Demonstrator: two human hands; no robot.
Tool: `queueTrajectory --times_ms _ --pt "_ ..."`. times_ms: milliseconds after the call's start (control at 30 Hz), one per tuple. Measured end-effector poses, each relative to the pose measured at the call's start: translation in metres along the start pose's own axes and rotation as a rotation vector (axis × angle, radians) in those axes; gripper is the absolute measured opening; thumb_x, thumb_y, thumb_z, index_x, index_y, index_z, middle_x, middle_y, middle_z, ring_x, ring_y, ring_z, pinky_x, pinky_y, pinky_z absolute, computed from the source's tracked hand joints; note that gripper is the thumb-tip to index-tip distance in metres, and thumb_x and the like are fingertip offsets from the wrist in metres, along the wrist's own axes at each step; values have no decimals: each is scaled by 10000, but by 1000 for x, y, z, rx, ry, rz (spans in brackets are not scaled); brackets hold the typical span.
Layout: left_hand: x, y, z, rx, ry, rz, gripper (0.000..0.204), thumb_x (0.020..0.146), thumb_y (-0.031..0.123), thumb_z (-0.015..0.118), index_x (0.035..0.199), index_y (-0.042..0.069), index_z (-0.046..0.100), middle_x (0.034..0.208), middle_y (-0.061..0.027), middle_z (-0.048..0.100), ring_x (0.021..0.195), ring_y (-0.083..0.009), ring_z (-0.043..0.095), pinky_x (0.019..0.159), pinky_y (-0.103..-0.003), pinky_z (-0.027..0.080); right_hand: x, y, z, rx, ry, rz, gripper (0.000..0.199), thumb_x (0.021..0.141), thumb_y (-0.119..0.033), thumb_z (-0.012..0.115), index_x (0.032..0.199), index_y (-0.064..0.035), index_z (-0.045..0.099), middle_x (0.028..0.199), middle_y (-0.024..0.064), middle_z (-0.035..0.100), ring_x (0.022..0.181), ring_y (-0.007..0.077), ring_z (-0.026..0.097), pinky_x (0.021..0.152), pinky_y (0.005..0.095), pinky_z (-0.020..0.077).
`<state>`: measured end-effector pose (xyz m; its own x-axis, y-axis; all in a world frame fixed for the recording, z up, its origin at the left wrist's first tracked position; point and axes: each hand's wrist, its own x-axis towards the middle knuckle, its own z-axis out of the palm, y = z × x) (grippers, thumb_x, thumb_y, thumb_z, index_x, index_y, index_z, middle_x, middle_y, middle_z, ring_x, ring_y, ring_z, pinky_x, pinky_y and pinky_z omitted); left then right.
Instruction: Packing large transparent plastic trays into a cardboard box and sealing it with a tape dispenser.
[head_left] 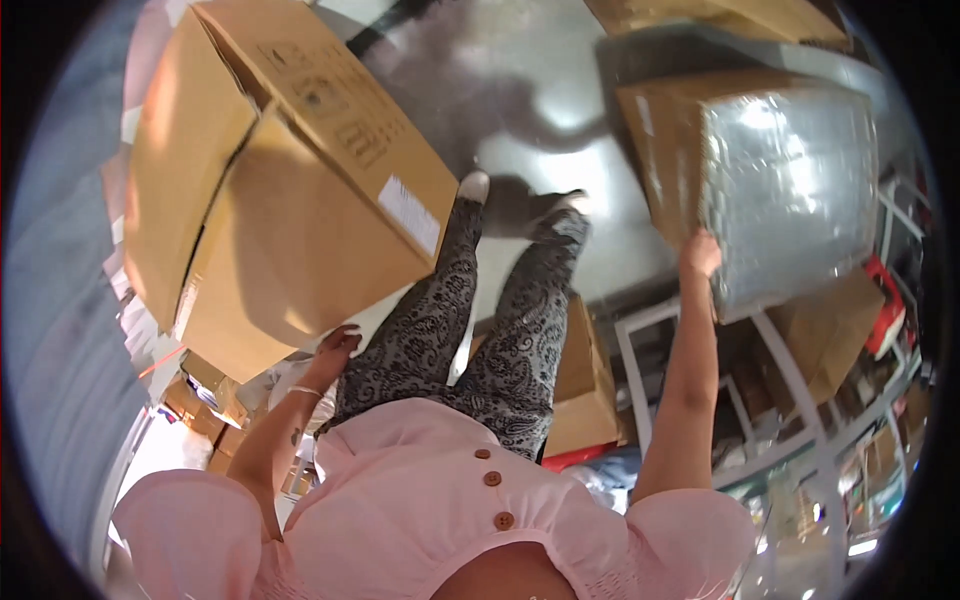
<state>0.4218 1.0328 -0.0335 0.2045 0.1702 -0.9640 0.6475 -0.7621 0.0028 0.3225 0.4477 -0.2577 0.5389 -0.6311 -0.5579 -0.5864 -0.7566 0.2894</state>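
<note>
At the right stands a cardboard box (660, 150) with a shiny, clear-plastic-wrapped side (800, 190). My right hand (702, 255) is closed at the near left edge of that side, its fingertips partly hidden. A large cardboard box (290, 240) fills the left, its flaps meeting at a dark seam and a white label (409, 214) on one face. Just below its lower corner, beside my thigh, my left hand (338, 346) hangs with fingers loosely apart and nothing visible in them.
Grey, glossy floor (520, 110) lies around my feet. Behind my legs sits an open cardboard box (582, 390). A pale metal frame (640, 400) and another carton (830, 330) are at the lower right. More cardboard (720, 20) shows at the far edge.
</note>
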Motion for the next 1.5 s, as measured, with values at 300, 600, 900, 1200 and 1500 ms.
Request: queueTrajectory --times_ms 300,600,900,1200,1500 --pt "6 43 77 -75 -132 293 310 852 154 579 1132 35 522 964 -35 585 878 -93 541 810 -219 419 -99 -28 26 159 29 10 213 824 -116 439 791 -87 647 802 131 652 764 276 645 662 372 516" --pt "-5 17 116 202 -105 420 255 841 170 585 1064 47 570 927 -20 597 839 -86 536 773 -225 430 -147 -51 70 302 57 -9 175 799 -119 494 799 -105 668 843 69 659 768 223 655 625 330 534" --pt "8 -66 46 153 160 338 276 829 241 554 1030 54 579 855 -35 598 786 -109 548 685 -251 441 -179 -58 94 248 148 -34 181 822 -123 481 818 -165 656 851 33 646 789 215 644 607 332 519" --pt "105 -310 88 253 161 423 334 831 277 508 1054 40 585 935 -144 626 916 -248 582 833 -327 432 -194 -105 137 42 204 -133 159 834 -115 477 802 -92 631 774 116 660 727 249 660 589 337 536" --pt "74 -366 124 -324 155 40 308 841 263 511 1060 61 589 886 -92 632 781 -179 592 695 -332 474 -192 -122 175 -4 219 -175 184 807 -146 488 737 -61 636 753 159 652 726 285 655 628 386 532"
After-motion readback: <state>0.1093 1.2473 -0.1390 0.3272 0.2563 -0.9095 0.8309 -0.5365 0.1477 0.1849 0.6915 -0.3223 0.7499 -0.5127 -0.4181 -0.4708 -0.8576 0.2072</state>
